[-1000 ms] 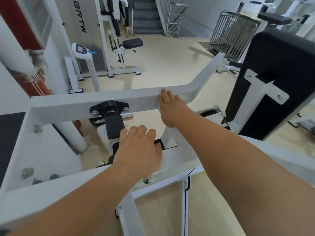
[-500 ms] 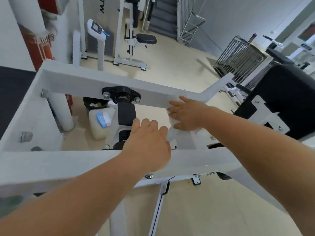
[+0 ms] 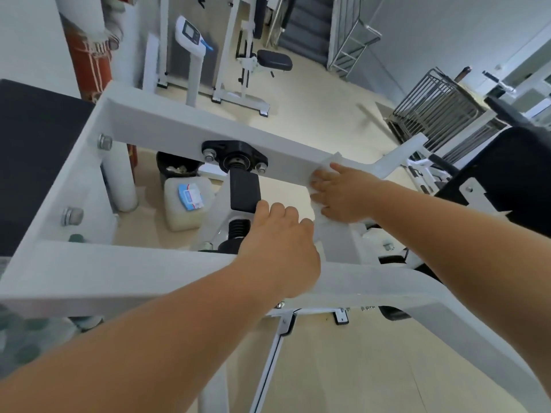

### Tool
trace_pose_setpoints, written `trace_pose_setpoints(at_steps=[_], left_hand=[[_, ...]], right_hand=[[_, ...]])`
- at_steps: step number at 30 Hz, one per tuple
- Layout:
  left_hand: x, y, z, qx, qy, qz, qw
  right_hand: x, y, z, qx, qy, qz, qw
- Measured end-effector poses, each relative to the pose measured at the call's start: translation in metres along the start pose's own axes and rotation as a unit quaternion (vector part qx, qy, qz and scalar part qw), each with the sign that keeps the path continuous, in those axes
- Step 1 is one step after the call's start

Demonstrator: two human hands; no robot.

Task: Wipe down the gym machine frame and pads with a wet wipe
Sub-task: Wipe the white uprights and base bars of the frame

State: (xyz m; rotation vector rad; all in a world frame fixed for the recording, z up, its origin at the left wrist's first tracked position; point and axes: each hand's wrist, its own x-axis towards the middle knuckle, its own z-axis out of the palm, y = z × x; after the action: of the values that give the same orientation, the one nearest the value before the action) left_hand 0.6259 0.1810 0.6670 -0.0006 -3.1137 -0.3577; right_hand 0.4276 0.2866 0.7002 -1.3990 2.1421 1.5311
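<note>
Leaning over the white machine frame (image 3: 167, 126), the person braces on the near crossbar (image 3: 119, 272), the left hand (image 3: 280, 242) hooking its fingers, held close together, over the bar's far edge. The black back pad (image 3: 507, 186) stands well to the right of both hands. The right hand (image 3: 346, 195) lies flat, fingers spread, pressing the wet wipe (image 3: 332, 160) onto the far bar; loose wipe hangs below the palm. That slack could bunch and leave streaks. Left of those fingertips sits the black bearing housing (image 3: 234, 156); a sweep that way may snag on its bolts or smear grease.
</note>
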Motion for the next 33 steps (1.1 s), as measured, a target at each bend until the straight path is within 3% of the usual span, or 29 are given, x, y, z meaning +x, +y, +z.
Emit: trace_pose_setpoints(at_steps=[8,11,14,16,23,26,29,33], left_hand=[[0.0,0.002,-0.001,0.018,0.0,0.001,1.0],[-0.001,0.002,0.0,0.024,0.0,-0.003,1.0],[-0.001,0.002,0.001,0.029,0.004,-0.007,1.0],[-0.001,0.003,0.001,0.033,0.006,-0.009,0.999],[0.0,0.005,-0.001,0.037,0.005,-0.013,0.999],[-0.001,0.004,0.001,0.036,0.027,-0.01,0.999],[-0.004,0.005,0.001,0.031,0.077,-0.013,0.996],[-0.014,0.007,-0.002,0.005,0.185,-0.005,0.983]], right_hand=[[-0.051,-0.027,0.005,0.031,-0.097,-0.122,0.987],[-0.037,-0.022,0.004,0.023,-0.048,-0.057,0.997],[-0.02,-0.011,0.004,0.087,-0.014,0.053,0.995],[-0.017,-0.01,0.006,0.121,-0.007,0.068,0.99],[-0.068,-0.04,0.012,0.132,-0.056,-0.066,0.988],[-0.086,-0.045,0.007,0.231,-0.078,-0.057,0.968],[-0.089,-0.054,-0.002,0.306,-0.062,0.013,0.95],[-0.091,-0.089,-0.016,0.475,0.072,0.12,0.869]])
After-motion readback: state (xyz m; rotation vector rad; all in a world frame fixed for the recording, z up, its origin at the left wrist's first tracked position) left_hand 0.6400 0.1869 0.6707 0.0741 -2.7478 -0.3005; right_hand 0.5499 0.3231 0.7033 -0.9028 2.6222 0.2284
